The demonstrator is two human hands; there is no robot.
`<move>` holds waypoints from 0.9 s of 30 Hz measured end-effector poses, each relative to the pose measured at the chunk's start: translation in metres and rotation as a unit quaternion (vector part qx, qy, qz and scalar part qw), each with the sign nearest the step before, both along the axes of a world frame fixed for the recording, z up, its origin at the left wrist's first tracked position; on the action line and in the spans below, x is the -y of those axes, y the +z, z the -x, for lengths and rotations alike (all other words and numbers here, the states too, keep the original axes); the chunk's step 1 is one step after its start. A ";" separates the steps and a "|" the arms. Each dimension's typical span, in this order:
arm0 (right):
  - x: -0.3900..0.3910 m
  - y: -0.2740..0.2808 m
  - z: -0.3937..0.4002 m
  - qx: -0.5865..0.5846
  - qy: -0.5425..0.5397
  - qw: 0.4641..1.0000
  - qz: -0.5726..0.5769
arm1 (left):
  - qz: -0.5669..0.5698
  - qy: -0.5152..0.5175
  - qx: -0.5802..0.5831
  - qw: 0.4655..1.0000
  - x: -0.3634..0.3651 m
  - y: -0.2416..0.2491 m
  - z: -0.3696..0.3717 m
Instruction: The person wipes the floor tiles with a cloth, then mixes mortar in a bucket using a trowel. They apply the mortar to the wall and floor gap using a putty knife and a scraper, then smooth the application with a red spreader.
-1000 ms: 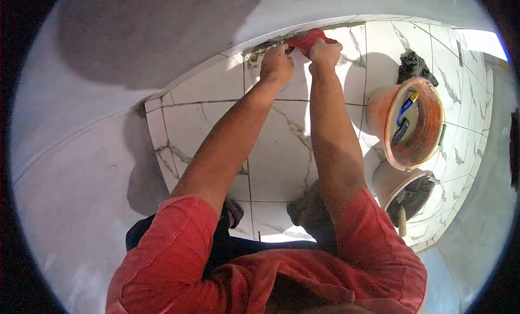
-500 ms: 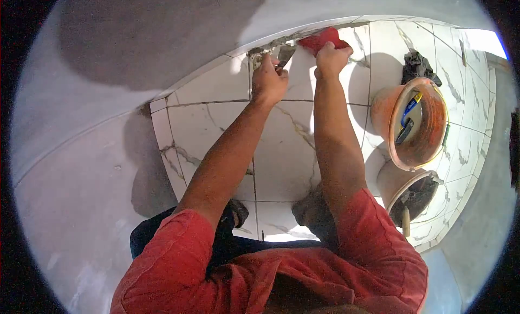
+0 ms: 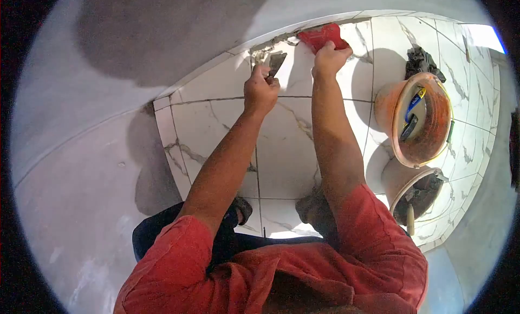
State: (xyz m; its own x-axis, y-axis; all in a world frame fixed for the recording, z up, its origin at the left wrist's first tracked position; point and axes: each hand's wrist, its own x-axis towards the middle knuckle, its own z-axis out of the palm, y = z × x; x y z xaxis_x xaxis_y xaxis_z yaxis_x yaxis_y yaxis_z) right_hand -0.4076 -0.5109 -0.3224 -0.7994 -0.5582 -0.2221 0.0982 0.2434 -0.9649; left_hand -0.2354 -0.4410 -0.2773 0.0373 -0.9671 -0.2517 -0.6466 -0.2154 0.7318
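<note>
My left hand (image 3: 261, 91) is closed round a putty knife (image 3: 277, 62), whose dark blade points up and to the right, over the marble-look tiles (image 3: 287, 130). Just beyond it, crumbly grey mortar (image 3: 261, 55) lines the gap along the foot of the wall. My right hand (image 3: 329, 60) grips a flat red piece (image 3: 324, 37) by its near edge. That piece reaches to the wall edge, right of the mortar; whether it is plastic or cloth I cannot tell.
To the right stands an orange bucket (image 3: 385, 105) with a blue-and-yellow handled tool (image 3: 416, 104) inside. A second bucket (image 3: 391, 176) with dark contents and a wooden handle (image 3: 410, 221) sits nearer me. Crumpled black material (image 3: 423, 63) lies behind them. The grey wall (image 3: 303, 5) curves along the far side.
My left hand has drawn back slightly from the wall and to the left, with the putty knife in it. My right hand stays almost in place with the red piece.
</note>
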 end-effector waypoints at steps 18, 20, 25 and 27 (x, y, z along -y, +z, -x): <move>-0.137 0.353 0.124 -0.343 0.276 0.886 -0.147 | -0.128 -0.024 -0.244 0.961 0.004 0.007 0.048; -0.188 0.402 0.167 -0.332 0.246 0.903 -0.119 | -0.135 -0.051 -0.308 0.940 0.000 0.018 0.055; -0.382 0.442 0.272 -0.202 0.110 0.896 -0.380 | -0.168 -0.133 -0.309 0.927 -0.006 0.066 0.059; -0.410 0.405 0.264 -0.224 0.178 0.865 -0.413 | -0.166 -0.122 -0.213 0.955 -0.005 0.085 0.064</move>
